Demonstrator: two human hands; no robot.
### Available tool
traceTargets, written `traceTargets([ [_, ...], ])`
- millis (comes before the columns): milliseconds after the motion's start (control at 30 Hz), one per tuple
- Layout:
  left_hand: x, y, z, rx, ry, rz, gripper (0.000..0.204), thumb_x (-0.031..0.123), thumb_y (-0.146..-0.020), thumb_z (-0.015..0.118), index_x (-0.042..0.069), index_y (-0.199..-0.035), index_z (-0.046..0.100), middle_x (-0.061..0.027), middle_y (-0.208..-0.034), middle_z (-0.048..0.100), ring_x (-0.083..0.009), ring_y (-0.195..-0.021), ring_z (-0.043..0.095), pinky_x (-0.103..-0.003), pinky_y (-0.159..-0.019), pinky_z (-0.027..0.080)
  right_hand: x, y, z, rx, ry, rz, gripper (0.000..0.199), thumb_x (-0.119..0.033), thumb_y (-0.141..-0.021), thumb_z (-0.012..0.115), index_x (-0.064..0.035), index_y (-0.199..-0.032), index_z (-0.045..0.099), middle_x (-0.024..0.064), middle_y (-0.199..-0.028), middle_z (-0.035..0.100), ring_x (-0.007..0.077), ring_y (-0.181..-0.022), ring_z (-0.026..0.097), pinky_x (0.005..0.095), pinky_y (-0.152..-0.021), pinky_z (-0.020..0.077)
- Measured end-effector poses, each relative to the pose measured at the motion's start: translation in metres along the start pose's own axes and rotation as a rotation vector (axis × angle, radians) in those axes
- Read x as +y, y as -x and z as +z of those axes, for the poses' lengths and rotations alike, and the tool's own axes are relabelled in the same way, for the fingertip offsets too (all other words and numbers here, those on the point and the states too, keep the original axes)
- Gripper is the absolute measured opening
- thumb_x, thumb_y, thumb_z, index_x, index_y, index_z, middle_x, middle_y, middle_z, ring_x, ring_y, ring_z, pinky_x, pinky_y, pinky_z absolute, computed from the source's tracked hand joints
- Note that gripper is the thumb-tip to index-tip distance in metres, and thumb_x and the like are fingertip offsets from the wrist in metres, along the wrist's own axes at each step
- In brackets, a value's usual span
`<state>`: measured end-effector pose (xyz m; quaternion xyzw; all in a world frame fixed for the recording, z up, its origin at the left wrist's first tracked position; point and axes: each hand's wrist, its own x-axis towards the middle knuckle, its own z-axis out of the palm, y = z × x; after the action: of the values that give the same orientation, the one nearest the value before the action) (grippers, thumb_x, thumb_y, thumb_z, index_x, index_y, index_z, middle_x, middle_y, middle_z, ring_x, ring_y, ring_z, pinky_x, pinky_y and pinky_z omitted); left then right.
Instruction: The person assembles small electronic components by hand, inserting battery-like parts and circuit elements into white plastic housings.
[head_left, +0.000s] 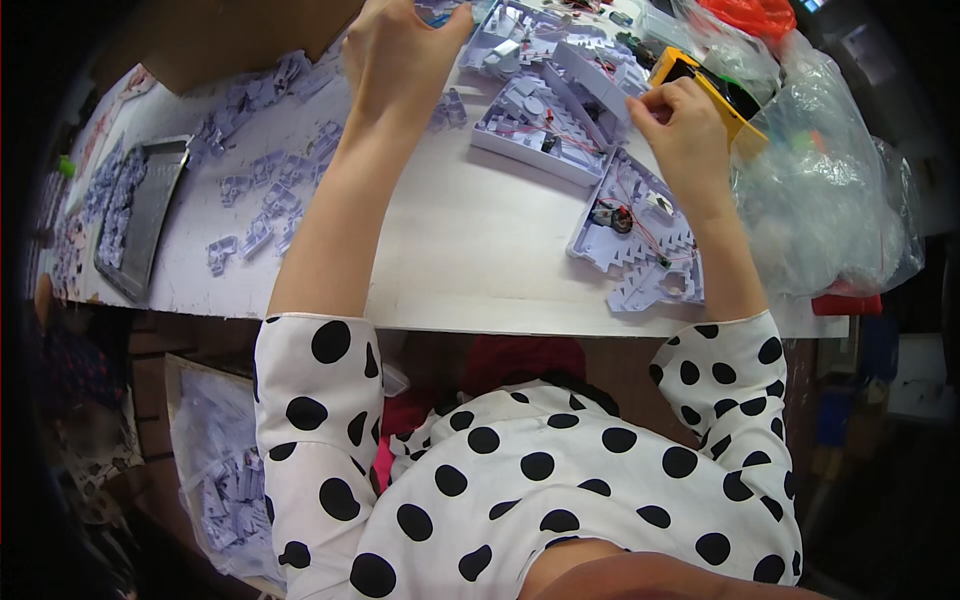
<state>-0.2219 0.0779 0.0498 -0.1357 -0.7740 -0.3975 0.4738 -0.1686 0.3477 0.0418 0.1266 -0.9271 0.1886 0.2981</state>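
Observation:
My left hand point(400, 55) reaches to the top edge of the picture. Its thumb stands out to the right, and its fingers are cut off or hidden. Beside the thumb lies a pale lavender plastic housing point(485, 50) with parts and wires inside. My right hand point(688, 125) is closed, thumb and fingertips pressed together; whatever they pinch is too small to tell. It hovers at the right side of more open lavender housings point(540, 160). Below it, another housing point(595, 235) carries red wires and a small dark round part point(615, 217).
Small lavender plastic pieces point(262, 225) are scattered over the white table point(470, 270). A dark tray point(150, 235) of pieces stands at left, below a cardboard box point(220, 40). A yellow bin point(745, 135) and clear plastic bags point(820, 200) crowd the right. Under the table sits a lined box point(185, 430).

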Motion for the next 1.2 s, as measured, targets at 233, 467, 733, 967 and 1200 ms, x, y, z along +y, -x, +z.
traceTargets([
  [233, 0.014, 0.009, 0.003, -0.131, 0.067, -0.063, 0.036, 0.009, -0.082, 0.078, -0.003, -0.114, 0.068, -0.0207, -0.11, 0.072, -0.0309, -0.107, 0.071, -0.037, -0.094, 0.055, 0.011, 0.01, 0.017, -0.068, 0.083, 0.016, 0.02, -0.02, -0.085, 0.074, -0.001, -0.08, 0.072, 0.0124, -0.09, 0.066, 0.0316, -0.093, 0.063, 0.0427, -0.083, 0.0514],
  [467, 0.015, 0.022, 0.011, -0.196, 0.04, -0.083, 0.039, 0.022, -0.081, 0.082, 0.004, -0.115, 0.072, -0.0168, -0.112, 0.074, -0.0233, -0.079, 0.074, -0.038, -0.084, 0.056, 0.005, 0.014, 0.004, -0.012, 0.126, -0.031, 0.024, -0.027, -0.087, 0.075, -0.0028, -0.084, 0.077, 0.011, -0.091, 0.067, 0.0304, -0.094, 0.064, 0.0414, -0.084, 0.0529],
  [733, 0.037, 0.067, 0.006, -0.477, 0.484, -0.368, 0.043, 0.001, -0.086, 0.081, 0.001, -0.126, 0.064, -0.0112, -0.119, 0.07, -0.0135, -0.105, 0.066, -0.027, -0.09, 0.055, -0.033, 0.065, -0.073, 0.093, -0.132, 0.034, 0.019, -0.023, -0.085, 0.08, -0.0038, -0.087, 0.078, 0.008, -0.084, 0.063, 0.0247, -0.082, 0.062, 0.0358, -0.073, 0.0507],
  [967, -0.037, 0.053, -0.058, -0.651, 0.598, -0.349, 0.044, -0.001, -0.081, 0.084, 0.004, -0.122, 0.068, -0.0094, -0.126, 0.068, -0.0157, -0.116, 0.063, -0.028, -0.106, 0.048, -0.013, 0.133, -0.112, 0.17, -0.276, 0.145, 0.013, -0.006, -0.08, 0.084, -0.0018, -0.089, 0.077, 0.0066, -0.081, 0.063, 0.0199, -0.076, 0.061, 0.0311, -0.067, 0.0471],
  [1200, -0.037, 0.054, -0.02, -0.738, 0.527, -0.349, 0.049, -0.001, -0.084, 0.081, 0.003, -0.129, 0.063, -0.0084, -0.13, 0.064, -0.0139, -0.115, 0.06, -0.027, -0.1, 0.05, 0.004, 0.162, -0.099, 0.091, -0.09, 0.203, 0.023, -0.012, -0.078, 0.085, -0.005, -0.097, 0.076, 0.0065, -0.092, 0.067, 0.0254, -0.09, 0.061, 0.0371, -0.079, 0.0487],
])
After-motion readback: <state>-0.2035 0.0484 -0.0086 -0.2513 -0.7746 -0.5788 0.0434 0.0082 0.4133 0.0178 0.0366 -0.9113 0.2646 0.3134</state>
